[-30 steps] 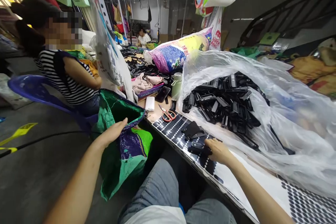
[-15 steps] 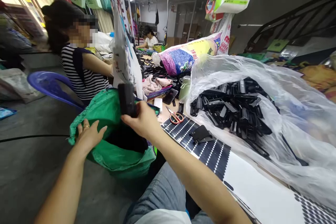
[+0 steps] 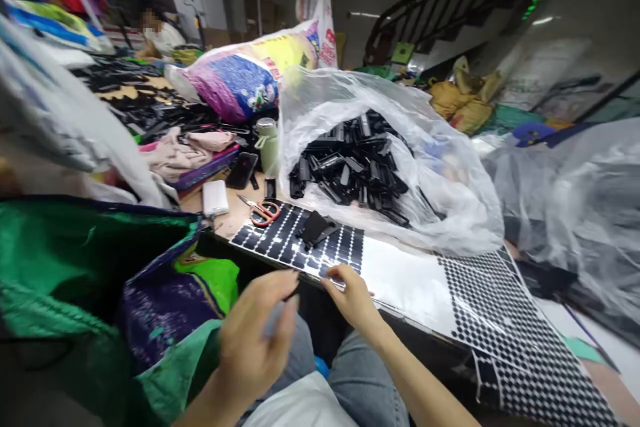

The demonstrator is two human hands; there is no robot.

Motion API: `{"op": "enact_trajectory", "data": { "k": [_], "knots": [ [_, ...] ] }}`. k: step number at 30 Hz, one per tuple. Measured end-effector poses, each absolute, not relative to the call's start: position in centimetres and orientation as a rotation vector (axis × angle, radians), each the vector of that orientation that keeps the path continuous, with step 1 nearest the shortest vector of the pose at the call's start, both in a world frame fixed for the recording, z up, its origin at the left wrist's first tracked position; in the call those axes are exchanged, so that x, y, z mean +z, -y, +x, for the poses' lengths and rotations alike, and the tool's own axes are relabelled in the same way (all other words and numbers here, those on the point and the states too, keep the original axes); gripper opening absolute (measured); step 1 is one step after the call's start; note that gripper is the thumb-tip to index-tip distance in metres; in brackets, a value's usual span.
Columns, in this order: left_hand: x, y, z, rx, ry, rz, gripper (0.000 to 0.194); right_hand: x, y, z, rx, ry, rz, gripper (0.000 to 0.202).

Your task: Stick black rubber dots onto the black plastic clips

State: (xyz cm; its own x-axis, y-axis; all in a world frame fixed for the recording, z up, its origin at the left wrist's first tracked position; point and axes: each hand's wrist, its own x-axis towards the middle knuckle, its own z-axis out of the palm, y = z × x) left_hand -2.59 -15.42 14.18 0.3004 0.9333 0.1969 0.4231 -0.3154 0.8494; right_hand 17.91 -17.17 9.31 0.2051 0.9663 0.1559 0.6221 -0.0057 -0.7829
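Note:
My left hand (image 3: 257,337) is raised over my lap, smeared by motion. A dark speck shows by its fingertips, but I cannot make out whether it is held. At the table's front edge, my right hand (image 3: 353,297) has thumb and forefinger bent towards each other against the sheet of black stickers (image 3: 280,240); anything between them is too small to name. Two or so flat black plastic pieces (image 3: 316,228) lie on that sheet, just beyond the right hand. Orange-handled scissors (image 3: 264,213) rest at the sheet's far left corner.
A clear plastic bag (image 3: 450,213) full of black plastic parts (image 3: 350,160) stands behind the sheets. An open green sack (image 3: 45,247) is at my left. A phone (image 3: 242,170), a white packet (image 3: 215,198) and a green bottle (image 3: 267,143) stand beyond the scissors. Another person sits far back.
My view has swung right, from the green sack to the table. Both hands have left the sack, and the black plastic piece my right hand held over it is gone from that hand.

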Motion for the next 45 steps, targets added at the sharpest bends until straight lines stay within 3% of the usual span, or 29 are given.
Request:
{"op": "enact_trajectory", "data": {
  "k": [3,6,10,15,20,24,28,33,35,40,45],
  "knots": [
    [12.0,11.6,6.5,1.045,-1.103,2.199,0.035,6.9,20.2,23.1,0.549,1.165,-1.879,0.022],
    [8.4,9.2,11.9,0.788,-0.918,2.41,0.047,5.6,22.7,29.3,0.449,0.778,-2.032,0.03],
    [4.4,9.9,14.9,0.398,-0.584,2.569,0.067,4.9,23.6,35.5,0.491,0.545,-2.056,0.035],
    [2.7,11.2,15.6,0.336,-0.521,2.594,0.067,5.0,21.2,34.8,0.498,0.628,-2.069,0.027],
    [3.3,10.0,15.3,0.509,-0.584,2.505,0.037,5.5,20.5,29.4,0.656,1.088,-2.332,0.014],
    [5.9,6.5,19.2,0.63,-0.821,2.41,0.032,5.4,20.9,26.9,0.598,1.123,-2.469,0.012],
    [8.6,1.9,26.7,0.651,-1.069,2.273,0.034,5.0,20.9,25.8,0.53,1.054,-2.487,0.011],
    [10.0,-0.1,34.8,0.753,-1.253,2.104,0.06,4.2,20.5,24.7,0.355,0.961,-2.487,0.013],
    [10.2,-0.1,36.5,0.779,-1.197,2.051,0.059,4.1,20.3,24.5,0.37,0.965,-2.496,0.013],
    [10.5,-0.8,35.6,0.742,-1.025,1.906,0.026,4.6,20.2,24.9,0.445,0.973,-2.455,0.015],
    [9.8,1.0,28.2,0.605,-0.898,1.7,0.032,4.9,20.3,25.1,0.402,0.948,-2.474,0.011]
  ]
}}
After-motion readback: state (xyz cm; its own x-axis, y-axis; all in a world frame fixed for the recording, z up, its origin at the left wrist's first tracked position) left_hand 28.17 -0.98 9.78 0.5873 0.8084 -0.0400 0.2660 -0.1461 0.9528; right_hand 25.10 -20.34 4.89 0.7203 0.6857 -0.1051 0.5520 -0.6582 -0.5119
